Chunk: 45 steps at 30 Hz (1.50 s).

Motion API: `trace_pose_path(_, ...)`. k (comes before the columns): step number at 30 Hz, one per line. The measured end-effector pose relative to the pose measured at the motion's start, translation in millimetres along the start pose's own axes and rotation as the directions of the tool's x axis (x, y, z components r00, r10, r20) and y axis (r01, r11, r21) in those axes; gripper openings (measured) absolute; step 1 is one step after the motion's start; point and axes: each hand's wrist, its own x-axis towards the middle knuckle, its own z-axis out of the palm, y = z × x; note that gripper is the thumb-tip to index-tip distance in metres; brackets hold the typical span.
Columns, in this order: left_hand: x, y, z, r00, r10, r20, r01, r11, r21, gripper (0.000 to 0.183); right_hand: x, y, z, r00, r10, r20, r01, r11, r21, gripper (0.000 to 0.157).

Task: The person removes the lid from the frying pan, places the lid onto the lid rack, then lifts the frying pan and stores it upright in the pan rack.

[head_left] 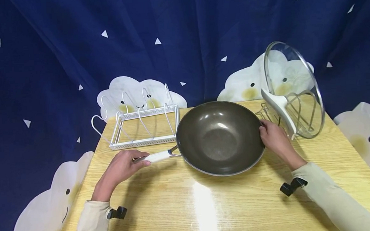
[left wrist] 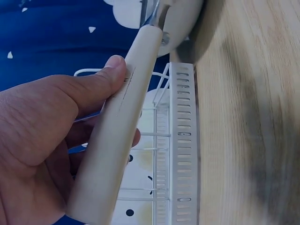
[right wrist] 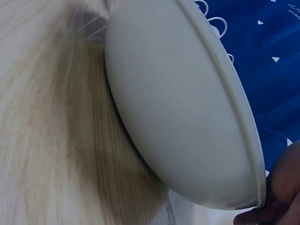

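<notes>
A wok (head_left: 219, 138) with a dark inside and a pale outer wall (right wrist: 173, 103) is held between both hands, its opening tipped toward me. My left hand (head_left: 124, 166) grips its white handle (left wrist: 119, 122), thumb lying along the top and fingers curled underneath. At the far side, my right hand (head_left: 273, 136) pinches the rim; in the right wrist view only some fingers (right wrist: 286, 183) show at the edge. Behind the right hand, a glass lid (head_left: 297, 87) with a white handle stands upright in a wire stand (head_left: 302, 113).
A white wire rack (head_left: 145, 142) with several upright loops stands at the back left, close to the wok. All of this is on a light wooden table (head_left: 165, 208). A dark blue curtain (head_left: 180, 41) with clouds and white triangles hangs behind.
</notes>
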Motion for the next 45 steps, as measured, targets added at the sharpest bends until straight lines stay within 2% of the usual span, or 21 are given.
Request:
trace_pose_path(12, -0.6, 5.3, -3.9, 0.999, 0.013, 0.038, -0.013, 1.000, -0.014, 0.023, 17, -5, 2.2, 0.999, 0.037, 0.016, -0.037, 0.999, -0.025, 0.040)
trace_pose_path(29, -4.0, 13.7, 2.1, 1.000, -0.020, 0.021, 0.020, 1.000, -0.002, 0.028, 32, -9, 7.0, 0.996, 0.082, -0.039, -0.082, 0.997, 0.004, 0.041)
trace_pose_path(45, -10.9, 21.4, 5.6, 0.999, -0.031, 0.020, 0.031, 0.999, -0.012, 0.030, 48, -12, 9.3, 0.988, 0.154, -0.008, -0.154, 0.988, 0.022, 0.043)
